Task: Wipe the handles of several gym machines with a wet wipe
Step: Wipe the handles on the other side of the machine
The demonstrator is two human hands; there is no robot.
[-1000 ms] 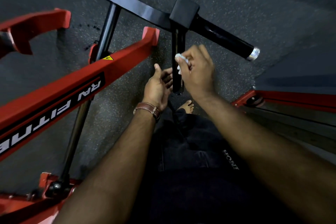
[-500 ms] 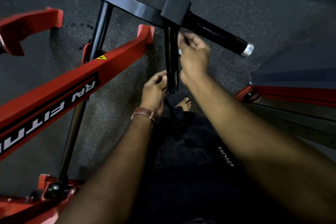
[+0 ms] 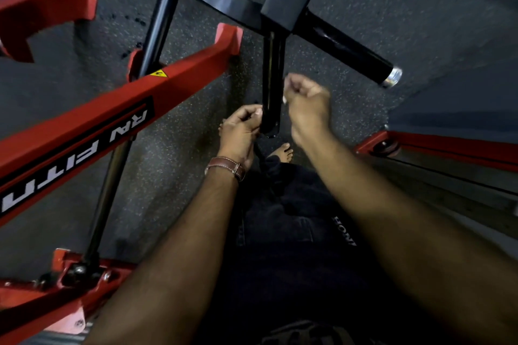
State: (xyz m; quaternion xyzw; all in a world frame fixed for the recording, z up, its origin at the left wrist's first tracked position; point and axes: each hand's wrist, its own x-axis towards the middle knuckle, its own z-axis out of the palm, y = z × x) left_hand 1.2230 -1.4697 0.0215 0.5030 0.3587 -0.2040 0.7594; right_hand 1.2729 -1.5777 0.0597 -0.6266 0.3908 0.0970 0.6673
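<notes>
1. The red machine frame [image 3: 84,126] lay left of the hanging black handle [image 3: 272,87], its slanted beam reaching up to just beside the handle's top; nothing about it had shifted across the last second, only the camera's angle a touch.
2. The long black bar [image 3: 347,45] with the silver end cap ran out to the right of the handle's top block, untouched this whole stretch.
3. The handle itself hung straight down from that block, glossy along its length, its lower end between the two hands.
4. And there went the right hand [image 3: 307,105]: half a second back it was up high near the handle's top, and now it had dropped to the handle's lower half, on its right side, fingers curled tight. That read as a full downward stroke finished, I'd say.
5. The left hand [image 3: 242,127] had closed in on the handle's bottom end from the left, fingertips pinching or steadying it there; a second ago it hung open beside it.
6. The wet wipe [image 3: 284,99] showed only as a white sliver in the right hand's fist, right beside the handle. This handle looked nearly done.
</notes>
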